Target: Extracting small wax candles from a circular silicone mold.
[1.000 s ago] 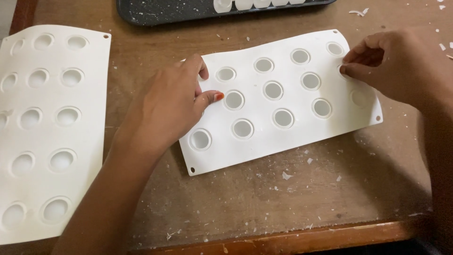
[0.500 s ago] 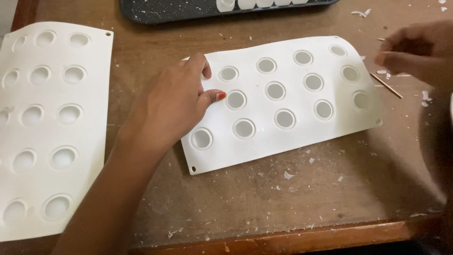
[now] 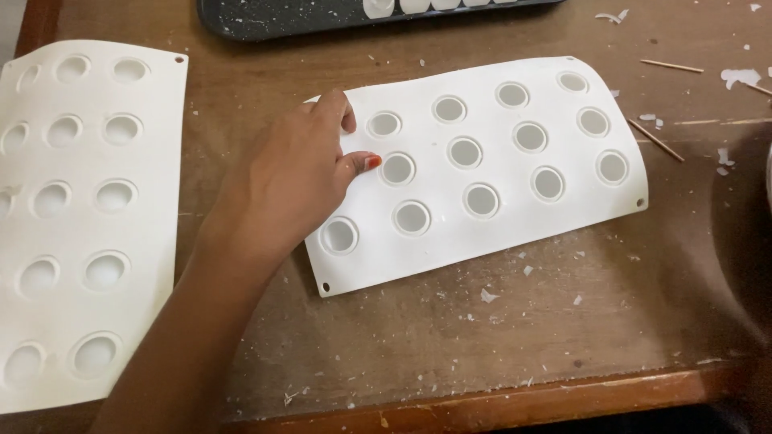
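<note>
Two white silicone moulds [image 3: 515, 173], one dark tray [image 3: 281, 16], two wooden sticks [image 3: 655, 141].

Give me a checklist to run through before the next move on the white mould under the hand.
1. Left hand pins the white mould at its left end: ok.
2. Right hand in view: not ok, out of frame.
3. Mould flat on the wooden table: not ok, its far right corner curls up.
4. Cavities filled: cannot tell how full.
5. Second mould apart from the first: ok.
6. Table free of debris: not ok, white flakes and thin sticks lie about.
</note>
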